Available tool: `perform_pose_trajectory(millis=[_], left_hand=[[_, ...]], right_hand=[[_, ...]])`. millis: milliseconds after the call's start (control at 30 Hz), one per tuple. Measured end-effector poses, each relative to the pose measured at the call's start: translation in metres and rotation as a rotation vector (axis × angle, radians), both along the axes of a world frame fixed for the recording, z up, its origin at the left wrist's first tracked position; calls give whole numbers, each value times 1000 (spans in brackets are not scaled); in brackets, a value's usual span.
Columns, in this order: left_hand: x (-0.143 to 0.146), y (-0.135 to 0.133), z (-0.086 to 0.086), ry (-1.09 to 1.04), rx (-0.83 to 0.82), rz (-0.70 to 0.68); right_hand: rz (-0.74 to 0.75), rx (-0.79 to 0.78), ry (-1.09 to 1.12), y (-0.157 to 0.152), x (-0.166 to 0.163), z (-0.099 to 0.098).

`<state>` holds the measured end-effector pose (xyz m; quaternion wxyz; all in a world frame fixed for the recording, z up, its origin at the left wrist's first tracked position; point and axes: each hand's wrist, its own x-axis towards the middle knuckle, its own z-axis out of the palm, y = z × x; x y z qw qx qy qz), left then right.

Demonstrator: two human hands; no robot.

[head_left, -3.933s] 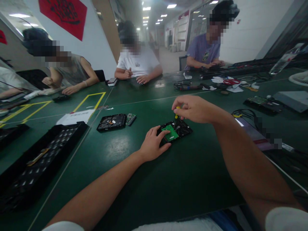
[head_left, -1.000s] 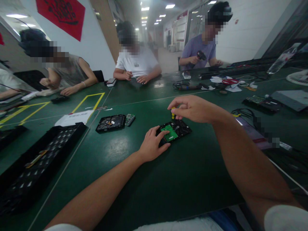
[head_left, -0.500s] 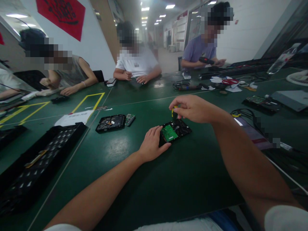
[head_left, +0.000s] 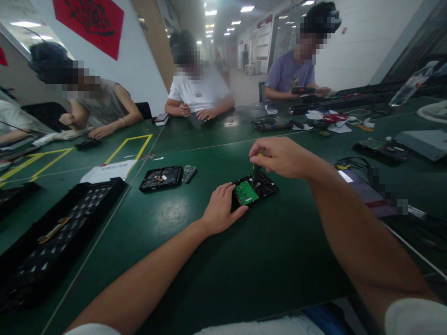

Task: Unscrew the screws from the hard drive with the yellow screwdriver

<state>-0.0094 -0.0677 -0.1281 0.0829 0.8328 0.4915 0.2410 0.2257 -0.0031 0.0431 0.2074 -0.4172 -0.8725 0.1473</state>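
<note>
A black hard drive with a green circuit board facing up lies on the green table. My left hand grips the drive's near left corner, thumb on the edge by the board. My right hand hovers over the drive's far end, fingers pinched round a small yellow-handled screwdriver that stands upright with its tip on the drive.
A second opened hard drive and a loose green board lie to the left. A black slotted tray fills the near left. Cables and drives sit at right. Three other people sit along the far side.
My right hand tilted the yellow screwdriver sideways, then set it upright again on the drive's far end. My left hand stayed put. The person at far right put a black tool down.
</note>
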Motion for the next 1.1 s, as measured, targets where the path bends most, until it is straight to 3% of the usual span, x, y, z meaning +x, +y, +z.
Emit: perform_pose_trajectory(millis=[200,467,633,900,1100], left_hand=[[1,0,1,-7,-10,4],[0,0,0,-4,-5,0],[-1,1,-2,5,0,1],[0,1,-2,1,14,-1],[1,0,0,4,10,-3]], right_hand=[[-53,53,8,-1,-1,0],[117,-46,53,-4,-2,3],[182,2,56,-3,-1,4],[136,-43,32,-5,1,5],[55,12,-6,-5,0,2]])
